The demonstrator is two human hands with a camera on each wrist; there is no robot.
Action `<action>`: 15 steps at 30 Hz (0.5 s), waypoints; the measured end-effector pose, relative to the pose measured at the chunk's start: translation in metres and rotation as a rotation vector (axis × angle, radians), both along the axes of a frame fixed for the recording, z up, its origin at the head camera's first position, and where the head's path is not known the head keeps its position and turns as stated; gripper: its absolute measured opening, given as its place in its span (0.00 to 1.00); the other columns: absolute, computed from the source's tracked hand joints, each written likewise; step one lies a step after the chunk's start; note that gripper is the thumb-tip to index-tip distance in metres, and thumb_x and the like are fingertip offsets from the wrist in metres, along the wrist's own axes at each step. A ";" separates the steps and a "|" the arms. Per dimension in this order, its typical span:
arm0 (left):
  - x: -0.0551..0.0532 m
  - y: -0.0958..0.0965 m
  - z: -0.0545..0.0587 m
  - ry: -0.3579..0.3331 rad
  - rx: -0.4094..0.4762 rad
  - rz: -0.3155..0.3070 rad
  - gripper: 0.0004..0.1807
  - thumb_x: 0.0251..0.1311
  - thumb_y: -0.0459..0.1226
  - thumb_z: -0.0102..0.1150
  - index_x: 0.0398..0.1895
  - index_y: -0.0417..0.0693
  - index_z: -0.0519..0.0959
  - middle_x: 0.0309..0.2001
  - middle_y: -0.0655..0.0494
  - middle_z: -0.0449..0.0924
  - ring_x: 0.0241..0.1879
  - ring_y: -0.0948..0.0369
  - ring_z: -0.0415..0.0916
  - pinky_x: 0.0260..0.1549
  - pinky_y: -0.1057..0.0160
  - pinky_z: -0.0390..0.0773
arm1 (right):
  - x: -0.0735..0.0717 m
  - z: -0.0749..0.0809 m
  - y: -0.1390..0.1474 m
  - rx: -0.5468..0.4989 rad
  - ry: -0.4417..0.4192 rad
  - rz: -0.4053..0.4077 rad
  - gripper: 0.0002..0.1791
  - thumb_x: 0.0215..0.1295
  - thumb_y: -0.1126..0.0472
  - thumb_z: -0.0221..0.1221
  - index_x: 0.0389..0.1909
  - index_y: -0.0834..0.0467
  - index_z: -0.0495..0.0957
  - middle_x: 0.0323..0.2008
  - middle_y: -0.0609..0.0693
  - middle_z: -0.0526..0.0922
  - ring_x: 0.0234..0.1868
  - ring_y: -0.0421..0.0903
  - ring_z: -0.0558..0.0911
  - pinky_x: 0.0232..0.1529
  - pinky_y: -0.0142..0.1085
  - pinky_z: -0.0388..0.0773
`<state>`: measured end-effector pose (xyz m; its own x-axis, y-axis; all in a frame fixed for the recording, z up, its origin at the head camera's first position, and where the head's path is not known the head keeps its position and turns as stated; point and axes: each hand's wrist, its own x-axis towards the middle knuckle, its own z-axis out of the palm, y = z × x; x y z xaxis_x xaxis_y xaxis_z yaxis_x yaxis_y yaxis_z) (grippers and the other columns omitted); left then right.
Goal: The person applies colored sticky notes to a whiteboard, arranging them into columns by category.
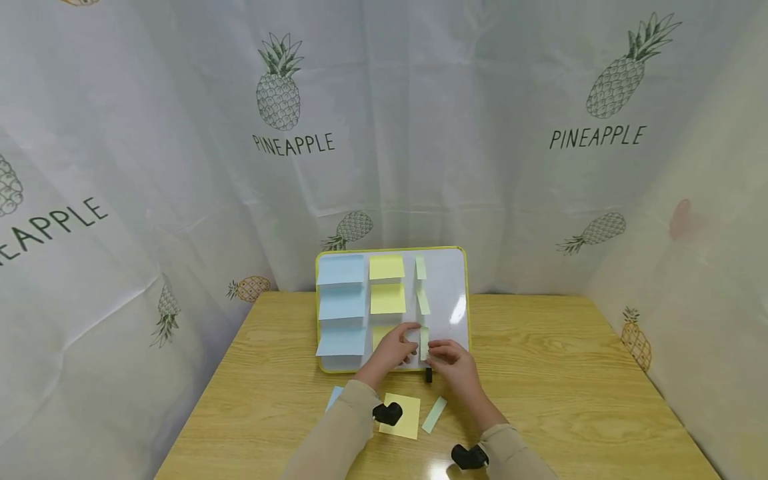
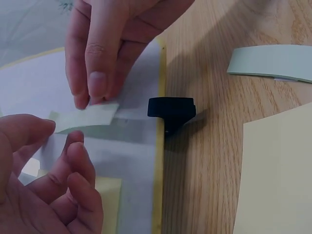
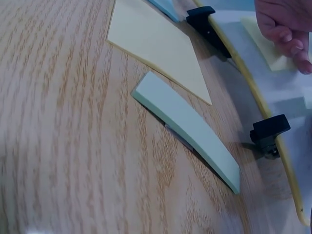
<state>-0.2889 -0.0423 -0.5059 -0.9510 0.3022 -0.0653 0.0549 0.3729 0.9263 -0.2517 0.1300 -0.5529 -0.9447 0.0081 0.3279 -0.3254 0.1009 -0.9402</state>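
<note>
A small whiteboard [image 1: 447, 287] with a yellow frame leans upright, carrying columns of sticky notes. Both hands are at the lowest narrow green sticky note [image 1: 424, 343] in the right column. My right hand [image 1: 456, 365] pinches this strip near its lower end, thumb and fingertips together in the left wrist view. On its other side, my left hand [image 1: 393, 350] has a fingertip at the strip's upper end [image 2: 59, 119], its other fingers loosely bent and holding nothing. A yellow note [image 1: 381, 335] on the board is partly hidden behind the left hand.
On the wooden table [image 1: 540, 380] before the board lie a yellow sticky pad [image 1: 405, 417], a narrow green pad [image 3: 190, 129] and a blue pad [image 1: 333, 397] partly behind the left sleeve. Black feet [image 3: 270, 127] hold the board's lower edge. A pineapple-print curtain [image 1: 420, 133] hangs behind.
</note>
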 end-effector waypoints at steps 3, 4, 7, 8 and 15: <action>0.001 0.002 0.000 -0.033 0.033 0.002 0.25 0.65 0.31 0.55 0.65 0.52 0.72 0.26 0.51 0.79 0.17 0.59 0.74 0.19 0.63 0.73 | -0.003 -0.009 0.004 0.022 0.003 0.002 0.09 0.52 0.75 0.69 0.36 0.69 0.84 0.46 0.65 0.81 0.48 0.53 0.81 0.48 0.32 0.77; 0.001 0.003 -0.001 -0.035 0.037 -0.001 0.25 0.65 0.32 0.55 0.65 0.52 0.71 0.26 0.51 0.79 0.16 0.59 0.74 0.18 0.63 0.73 | -0.002 -0.008 0.006 0.033 -0.005 0.001 0.09 0.52 0.74 0.69 0.37 0.68 0.85 0.46 0.63 0.81 0.48 0.53 0.81 0.48 0.32 0.77; 0.000 0.005 -0.003 -0.057 0.056 -0.009 0.26 0.65 0.33 0.57 0.66 0.53 0.70 0.26 0.51 0.80 0.16 0.58 0.75 0.19 0.61 0.75 | 0.004 -0.003 0.013 0.083 -0.028 -0.010 0.10 0.53 0.73 0.70 0.38 0.66 0.85 0.46 0.60 0.82 0.47 0.50 0.81 0.47 0.33 0.78; -0.001 0.005 -0.004 -0.062 0.061 -0.013 0.26 0.64 0.33 0.57 0.66 0.54 0.70 0.26 0.51 0.80 0.16 0.57 0.76 0.20 0.60 0.77 | 0.007 0.001 0.016 0.099 -0.033 -0.013 0.10 0.53 0.73 0.70 0.38 0.65 0.85 0.45 0.59 0.82 0.47 0.51 0.81 0.47 0.35 0.78; -0.004 0.007 -0.010 -0.117 0.082 -0.033 0.28 0.64 0.40 0.61 0.67 0.60 0.68 0.25 0.50 0.80 0.23 0.43 0.81 0.24 0.52 0.80 | 0.029 0.028 0.034 0.155 -0.025 0.032 0.10 0.54 0.74 0.68 0.38 0.71 0.83 0.42 0.63 0.83 0.43 0.59 0.80 0.45 0.46 0.79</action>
<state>-0.2927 -0.0355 -0.5155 -0.9278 0.3421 -0.1487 -0.0439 0.2956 0.9543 -0.2231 0.1645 -0.5244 -0.9514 -0.0713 0.2995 -0.3078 0.2353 -0.9219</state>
